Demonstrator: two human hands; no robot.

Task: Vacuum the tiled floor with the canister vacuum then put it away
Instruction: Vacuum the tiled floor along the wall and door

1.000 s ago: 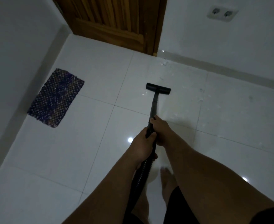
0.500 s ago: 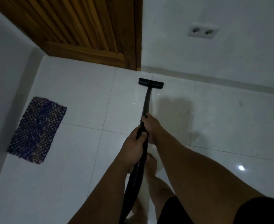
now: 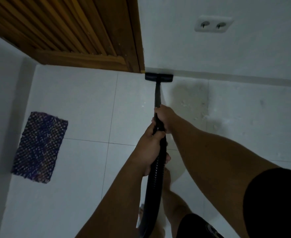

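A black vacuum wand [image 3: 158,97] runs forward from my hands to a flat black floor nozzle [image 3: 159,77], which sits on the white tiled floor [image 3: 83,107] right against the skirting beside the door frame. My right hand [image 3: 165,115] grips the wand higher up. My left hand [image 3: 150,143] grips just behind it, where the ribbed black hose [image 3: 154,179] begins. The hose drops between my arms toward my legs. The canister is out of view. Pale crumbs [image 3: 199,110] lie scattered on the tile right of the wand.
A louvred wooden door [image 3: 69,31] stands at the far left. A white wall with a double socket [image 3: 212,24] runs along the right. A purple woven mat [image 3: 40,146] lies by the left wall. My bare feet are below the hose.
The nozzle has been pushed forward from mid-tile to the skirting by the door frame. I have stepped closer, so the door and wall fill more of the view.
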